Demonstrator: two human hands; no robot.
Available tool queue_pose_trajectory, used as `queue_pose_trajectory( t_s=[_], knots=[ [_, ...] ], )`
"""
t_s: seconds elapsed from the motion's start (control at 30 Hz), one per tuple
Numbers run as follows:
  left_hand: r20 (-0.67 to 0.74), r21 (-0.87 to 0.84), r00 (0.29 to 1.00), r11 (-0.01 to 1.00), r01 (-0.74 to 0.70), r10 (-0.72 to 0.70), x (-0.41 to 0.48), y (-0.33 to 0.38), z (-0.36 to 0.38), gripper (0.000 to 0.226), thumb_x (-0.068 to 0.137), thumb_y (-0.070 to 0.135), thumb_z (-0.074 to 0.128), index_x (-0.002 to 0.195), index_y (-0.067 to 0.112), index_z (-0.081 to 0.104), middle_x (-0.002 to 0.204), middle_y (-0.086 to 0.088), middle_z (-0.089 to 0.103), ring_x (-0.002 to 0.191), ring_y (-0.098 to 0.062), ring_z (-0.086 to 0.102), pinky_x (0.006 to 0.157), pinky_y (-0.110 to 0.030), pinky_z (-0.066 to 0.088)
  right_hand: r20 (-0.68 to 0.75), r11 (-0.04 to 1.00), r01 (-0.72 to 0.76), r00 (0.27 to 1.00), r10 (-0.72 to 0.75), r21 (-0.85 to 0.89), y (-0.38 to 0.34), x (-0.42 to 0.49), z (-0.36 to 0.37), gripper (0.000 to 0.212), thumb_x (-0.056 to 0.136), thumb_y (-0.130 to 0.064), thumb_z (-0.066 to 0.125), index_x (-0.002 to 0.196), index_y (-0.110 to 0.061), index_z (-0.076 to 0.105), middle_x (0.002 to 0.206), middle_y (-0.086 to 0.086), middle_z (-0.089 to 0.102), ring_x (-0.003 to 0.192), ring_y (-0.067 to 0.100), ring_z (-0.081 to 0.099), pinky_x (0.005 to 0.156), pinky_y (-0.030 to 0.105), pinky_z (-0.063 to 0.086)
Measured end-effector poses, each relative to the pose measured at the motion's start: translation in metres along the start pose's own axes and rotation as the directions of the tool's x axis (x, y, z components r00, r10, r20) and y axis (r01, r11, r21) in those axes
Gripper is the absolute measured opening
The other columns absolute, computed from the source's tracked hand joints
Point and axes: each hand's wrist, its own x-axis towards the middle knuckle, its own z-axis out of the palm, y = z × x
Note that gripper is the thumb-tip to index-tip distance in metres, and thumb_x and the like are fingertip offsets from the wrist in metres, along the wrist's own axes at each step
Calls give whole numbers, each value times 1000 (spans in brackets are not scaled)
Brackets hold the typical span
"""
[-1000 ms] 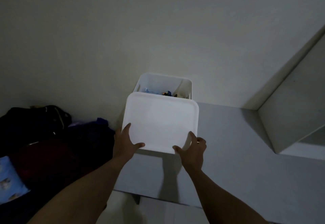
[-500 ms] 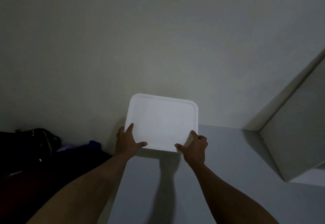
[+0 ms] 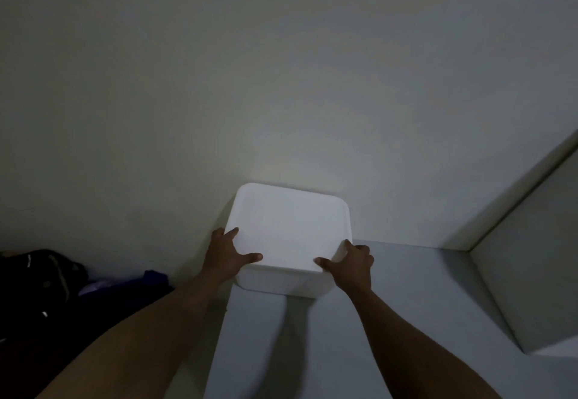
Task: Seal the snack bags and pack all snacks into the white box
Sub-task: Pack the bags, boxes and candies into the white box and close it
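Note:
The white box (image 3: 281, 284) stands on a grey surface (image 3: 413, 304) against the wall, and its white lid (image 3: 289, 228) lies flat on top. My left hand (image 3: 223, 258) rests on the lid's near left corner, with index finger and thumb spread straight over the top. My right hand (image 3: 353, 262) grips the lid's near right corner, thumb on top and fingers curled over the right edge. The lid hides the snacks inside the box.
A dark bag and dark clothes (image 3: 43, 276) lie in a heap to the left, below the surface's left edge. A pale slanted panel (image 3: 531, 273) rises at the right. A plain wall stands close behind the box.
Both hands carried the lid forward over the open box and lowered it onto the rim. The snacks that showed inside are now covered.

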Motion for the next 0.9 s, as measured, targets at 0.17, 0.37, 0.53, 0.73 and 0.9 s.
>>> queue_pose_trajectory(
  t_s=[0.17, 0.37, 0.53, 0.73, 0.9],
  knots=[
    [62, 27, 998, 999, 16, -18, 10, 0, -4, 115, 59, 63, 84, 151, 15, 33, 158, -13, 25, 144, -30, 28, 116, -43, 30, 21, 999, 8, 1000, -7, -31, -7, 5, -5, 95, 69, -61, 78, 142, -11, 41, 135, 14, 36, 131, 36, 29, 100, 47, 42],
    [73, 32, 997, 999, 13, -16, 11, -3, -6, 117, 57, 67, 82, 151, 16, 34, 159, -10, 25, 144, -30, 29, 116, -45, 31, -28, 992, 63, 997, -66, -106, -1, 5, 1, 76, 76, -65, 68, 127, -11, 49, 129, 12, 41, 123, 32, 35, 90, 46, 47],
    [-21, -78, 999, 996, -32, 30, 2, -10, 2, 115, 57, 63, 84, 150, 17, 36, 161, -8, 23, 146, -28, 26, 118, -46, 28, -163, 984, 84, 980, -110, -154, 4, -6, 13, 65, 81, -64, 63, 122, -13, 56, 130, 10, 48, 122, 29, 40, 92, 48, 50],
    [-54, -66, 997, 996, -58, 54, 0, -12, 4, 117, 52, 70, 82, 149, 21, 39, 161, -5, 24, 145, -25, 28, 117, -45, 30, -176, 995, 91, 981, -83, 40, 13, -7, 12, 77, 77, -58, 72, 132, -8, 51, 138, 9, 43, 132, 26, 36, 96, 44, 50],
    [-63, -78, 997, 995, -59, 54, 4, -10, 6, 100, 64, 69, 76, 146, 21, 44, 160, -4, 28, 145, -24, 30, 118, -43, 29, -239, 990, 82, 970, -53, 112, 13, 1, 11, 74, 81, -51, 72, 133, -2, 53, 136, 12, 46, 129, 27, 37, 97, 42, 46]
  ],
)
